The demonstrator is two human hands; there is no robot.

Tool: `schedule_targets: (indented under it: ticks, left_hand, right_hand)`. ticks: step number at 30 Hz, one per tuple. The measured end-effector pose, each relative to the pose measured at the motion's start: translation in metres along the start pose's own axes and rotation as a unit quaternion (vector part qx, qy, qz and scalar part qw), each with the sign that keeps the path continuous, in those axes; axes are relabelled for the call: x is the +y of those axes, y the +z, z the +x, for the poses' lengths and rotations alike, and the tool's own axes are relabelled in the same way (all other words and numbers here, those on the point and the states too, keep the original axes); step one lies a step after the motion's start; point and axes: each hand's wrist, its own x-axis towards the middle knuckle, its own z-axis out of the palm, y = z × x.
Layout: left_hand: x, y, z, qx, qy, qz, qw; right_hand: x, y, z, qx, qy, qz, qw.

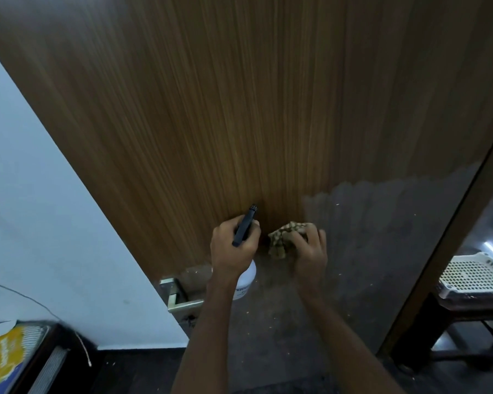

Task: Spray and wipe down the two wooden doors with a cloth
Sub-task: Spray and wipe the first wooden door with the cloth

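Observation:
A wooden door (239, 109) with fine vertical grain fills most of the view. Its lower part looks dull and grey. My left hand (234, 248) grips a spray bottle: the black nozzle head (245, 224) points up at the door, and the white body (245, 282) shows below my wrist. My right hand (308, 251) presses a checked beige cloth (285, 237) against the door just right of the bottle. Only one door is in view.
A brass door handle (180, 297) sticks out at the door's left edge, below my left hand. A pale wall (40, 223) lies left. A yellow-and-blue packet (6, 356) sits bottom left. Through the gap at right, a white perforated basket (473, 274) rests on a dark wooden stool (467, 317).

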Motion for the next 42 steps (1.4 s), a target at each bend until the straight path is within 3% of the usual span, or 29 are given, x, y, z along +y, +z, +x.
schedule_targets:
  ticks: [7,9,13,14,20,27,29,33,35,39,42]
  left_hand:
    - [0.013,0.027,0.002,0.024,-0.006,0.008,1.000]
    - [0.018,0.037,0.003,0.028,-0.007,0.004,1.000]
    - [0.028,0.054,0.001,0.017,-0.004,0.001,1.000]
    - [0.030,0.058,0.000,0.015,0.000,0.001,1.000]
    - [0.040,0.081,0.000,0.027,-0.001,0.010,1.000]
    - [0.052,0.109,0.000,0.001,-0.006,-0.011,1.000]
    - [0.055,0.115,0.001,-0.001,-0.004,-0.011,1.000]
    - [0.058,0.124,0.002,0.002,0.012,-0.002,1.000]
    - [0.056,0.128,0.002,-0.003,0.013,0.001,1.000]
    - [0.059,0.132,0.000,-0.022,0.021,0.002,1.000]
    - [0.062,0.134,0.004,-0.015,0.021,0.005,1.000]
  right_hand:
    - [-0.015,-0.025,0.078,0.147,-0.010,0.037,0.988]
    - [0.006,-0.015,0.052,0.107,-0.045,0.009,0.993]
    - [0.055,-0.015,-0.013,-0.051,-0.040,0.013,0.998]
    - [0.059,-0.020,-0.009,-0.054,-0.055,0.020,0.997]
    - [0.036,-0.039,0.074,0.112,-0.053,0.036,0.992]
    - [0.087,-0.039,0.013,-0.042,-0.052,0.023,0.998]
    - [0.079,-0.048,0.039,-0.005,-0.057,0.032,0.998]
    - [0.065,-0.059,0.099,0.142,-0.043,0.047,0.988]
    - [0.079,-0.052,0.080,0.125,-0.046,0.044,0.990]
    - [0.113,-0.053,0.026,-0.005,-0.042,0.038,0.998]
    - [0.099,-0.067,0.062,0.046,-0.035,0.056,0.997]
